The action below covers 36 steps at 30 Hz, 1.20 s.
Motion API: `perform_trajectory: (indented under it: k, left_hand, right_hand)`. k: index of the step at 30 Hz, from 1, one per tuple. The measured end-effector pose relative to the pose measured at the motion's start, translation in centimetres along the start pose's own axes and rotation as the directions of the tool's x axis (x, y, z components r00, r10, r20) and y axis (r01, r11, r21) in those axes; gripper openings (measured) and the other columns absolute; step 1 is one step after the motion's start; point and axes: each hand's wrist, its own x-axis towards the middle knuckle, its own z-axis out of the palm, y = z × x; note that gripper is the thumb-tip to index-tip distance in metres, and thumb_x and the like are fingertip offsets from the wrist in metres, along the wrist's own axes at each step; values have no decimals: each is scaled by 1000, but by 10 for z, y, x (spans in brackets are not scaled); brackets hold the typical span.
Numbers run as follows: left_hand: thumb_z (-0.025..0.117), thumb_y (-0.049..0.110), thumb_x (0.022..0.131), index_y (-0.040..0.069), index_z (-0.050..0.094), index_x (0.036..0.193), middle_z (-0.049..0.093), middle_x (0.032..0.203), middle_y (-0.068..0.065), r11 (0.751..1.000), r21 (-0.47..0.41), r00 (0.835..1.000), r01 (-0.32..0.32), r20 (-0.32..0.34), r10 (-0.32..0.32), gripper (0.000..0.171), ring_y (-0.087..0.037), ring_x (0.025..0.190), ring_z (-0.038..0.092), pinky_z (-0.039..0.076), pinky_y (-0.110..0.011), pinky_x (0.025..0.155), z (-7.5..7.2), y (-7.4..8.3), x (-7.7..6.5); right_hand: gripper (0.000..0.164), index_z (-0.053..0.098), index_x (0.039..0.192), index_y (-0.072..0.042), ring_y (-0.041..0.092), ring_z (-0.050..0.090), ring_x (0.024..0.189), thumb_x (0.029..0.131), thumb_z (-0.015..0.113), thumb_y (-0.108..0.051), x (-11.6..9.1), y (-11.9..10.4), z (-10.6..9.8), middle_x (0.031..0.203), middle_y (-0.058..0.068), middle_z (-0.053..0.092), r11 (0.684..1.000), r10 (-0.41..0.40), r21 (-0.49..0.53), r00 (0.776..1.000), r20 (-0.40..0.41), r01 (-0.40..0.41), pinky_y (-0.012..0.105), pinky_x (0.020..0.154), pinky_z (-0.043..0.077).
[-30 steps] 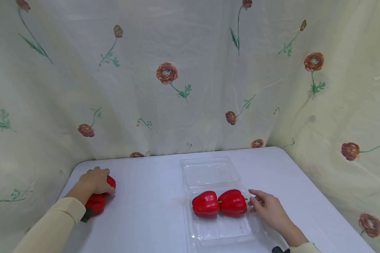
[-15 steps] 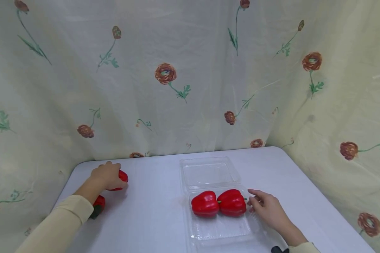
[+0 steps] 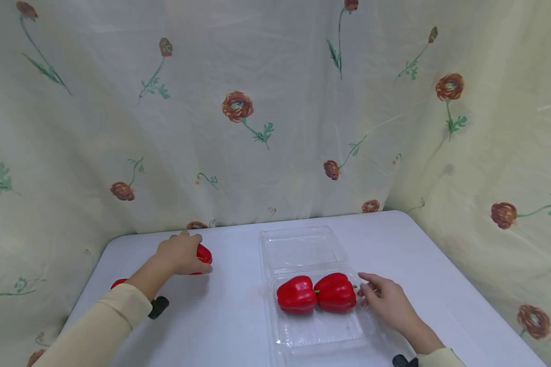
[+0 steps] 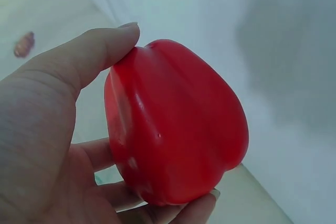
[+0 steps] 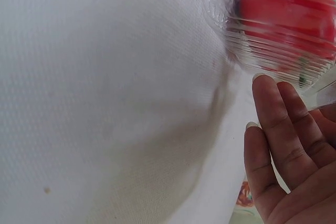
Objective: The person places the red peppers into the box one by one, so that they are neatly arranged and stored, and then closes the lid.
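My left hand (image 3: 180, 254) grips a red bell pepper (image 4: 176, 124) between thumb and fingers, over the left-middle part of the white table. In the head view the hand covers most of that pepper. Two more red bell peppers, a left one (image 3: 296, 294) and a right one (image 3: 335, 292), lie side by side in the base of an unfolded clear plastic clamshell box (image 3: 321, 334). Beside the box's right wall is my right hand (image 3: 387, 303), its fingers loosely bent and holding nothing. In the right wrist view, its fingertips (image 5: 265, 85) are close to the ribbed wall; contact cannot be told.
Behind my left forearm, another red pepper (image 3: 118, 283) shows only in part on the table (image 3: 220, 311). The box's clear lid (image 3: 303, 247) lies flat toward the back. A flowered curtain (image 3: 280, 112) encloses the back and sides.
My left hand has carried its pepper rightward across the table, away from the other pepper at the left. The right hand and the peppers in the box have stayed in place.
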Motion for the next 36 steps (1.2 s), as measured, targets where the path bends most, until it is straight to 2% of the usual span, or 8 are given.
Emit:
perform_trajectory:
  k: [7, 17, 23, 30, 36]
  left_hand:
    - [86, 50, 66, 8, 55, 132, 58, 115, -15, 999, 1, 999, -40, 5, 40, 85, -33, 104, 54, 56, -47, 73, -7, 31, -4]
    - [88, 50, 63, 11, 58, 126, 61, 107, -7, 993, -66, 994, -99, 31, 101, 80, -27, 102, 56, 57, -40, 69, -9, 70, -11]
    - [90, 46, 62, 13, 60, 121, 62, 104, -3, 978, -140, 985, -156, 46, 163, 74, -24, 99, 58, 57, -37, 67, -11, 95, -20]
    - [91, 43, 60, 13, 62, 117, 62, 98, -1, 949, -220, 970, -227, 39, 241, 71, -21, 93, 59, 57, -35, 65, -13, 126, -35]
    - [90, 46, 60, 14, 64, 113, 62, 93, 2, 938, -248, 962, -242, 61, 264, 68, -18, 88, 60, 56, -32, 62, -18, 149, -44]
  right_hand:
    - [39, 56, 134, 2, 15, 66, 72, 98, 59, -10, -2, -2, -2, 88, 3, 69, 1000, -9, 13, 1000, 1, 9, 23, 62, 53]
    - [39, 56, 134, 3, 14, 66, 72, 98, 58, -9, -1, -2, -1, 87, 3, 69, 1000, -16, 14, 1000, -3, 16, 22, 64, 53]
    - [39, 56, 135, 2, 14, 66, 73, 98, 59, -11, -2, -2, -1, 88, 2, 68, 1000, 1, 13, 1000, 4, -1, 22, 64, 54]
    - [39, 56, 135, 2, 14, 66, 72, 98, 59, -10, -1, -1, 0, 87, 2, 68, 1000, 3, 17, 1000, -2, -3, 22, 65, 54]
    - [39, 55, 135, 3, 14, 67, 72, 98, 58, -10, -2, 1, 1, 86, 2, 69, 1000, -6, 14, 1000, -8, 6, 22, 64, 54]
